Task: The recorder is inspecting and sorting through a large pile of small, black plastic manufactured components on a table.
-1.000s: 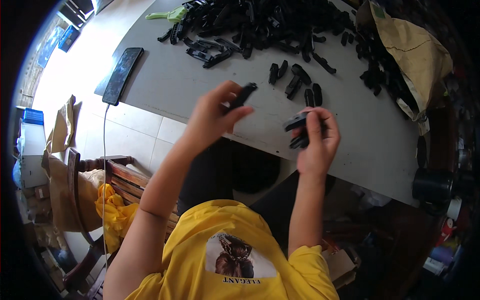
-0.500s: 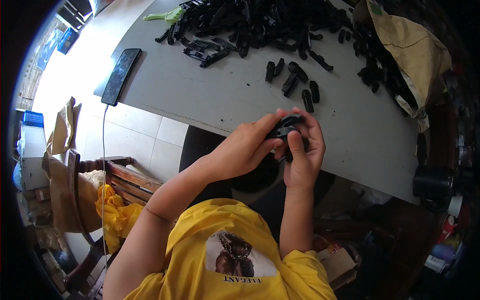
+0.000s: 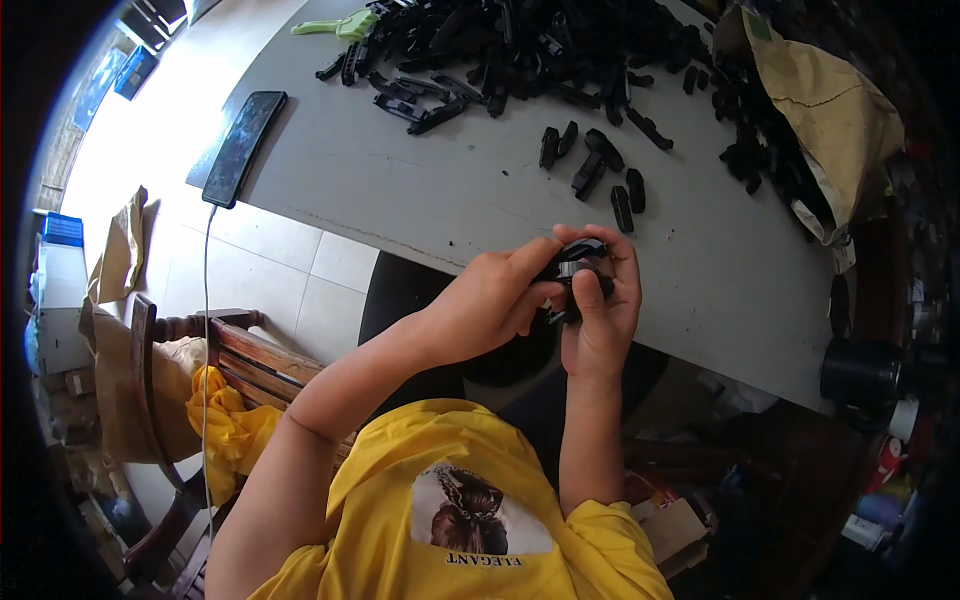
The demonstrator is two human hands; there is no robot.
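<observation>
My left hand (image 3: 488, 302) and my right hand (image 3: 604, 318) meet over the table's near edge, both closed around black plastic parts (image 3: 572, 268). One part is curved, and a greyish piece shows between the fingers; the fingers hide much of their shape. My right thumb presses the near side while my left fingertips pinch from the left. Just beyond my hands, several small black curved pieces (image 3: 621, 210) lie loose on the grey table (image 3: 400, 190). A big heap of similar black parts (image 3: 470, 50) covers the far side.
A phone (image 3: 244, 148) with a white cable (image 3: 207, 330) lies at the left edge, near a pale green handled tool (image 3: 335, 26). At the right, a brown paper bag (image 3: 825, 95) has black parts at its mouth. A black cylindrical container (image 3: 858, 370) stands lower right; a wooden chair (image 3: 255, 365) is at left.
My fingers have shifted slightly around the black parts, which have turned a little in my grip. The whole view has moved slightly.
</observation>
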